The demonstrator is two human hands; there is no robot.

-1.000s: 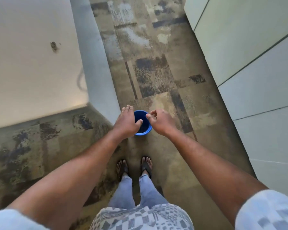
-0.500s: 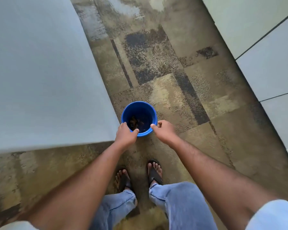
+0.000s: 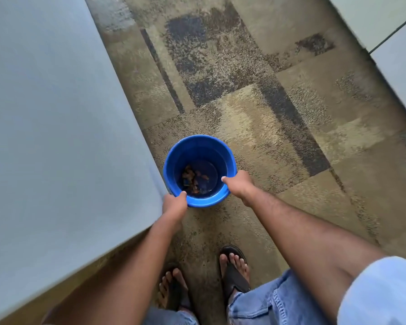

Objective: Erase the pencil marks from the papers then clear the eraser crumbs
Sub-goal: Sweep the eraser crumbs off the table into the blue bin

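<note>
Head view: left hand (image 3: 174, 206) and right hand (image 3: 238, 184) each grip the blue bucket (image 3: 198, 200) rim, thumbs hooked inside; brown scraps (image 3: 192, 178) lie below the fingers.

Your bucket (image 3: 198, 148) looks like smooth blue plastic with a slight sheen on the rim. Carpet (image 3: 279, 113) under it is rough, matt, short-pile, mottled tan and dark. Tabletop (image 3: 56, 125) at left: smooth, matt, pale grey. Your jeans (image 3: 274, 303) are faded denim; sandals (image 3: 232, 277) dark, matt.
</note>
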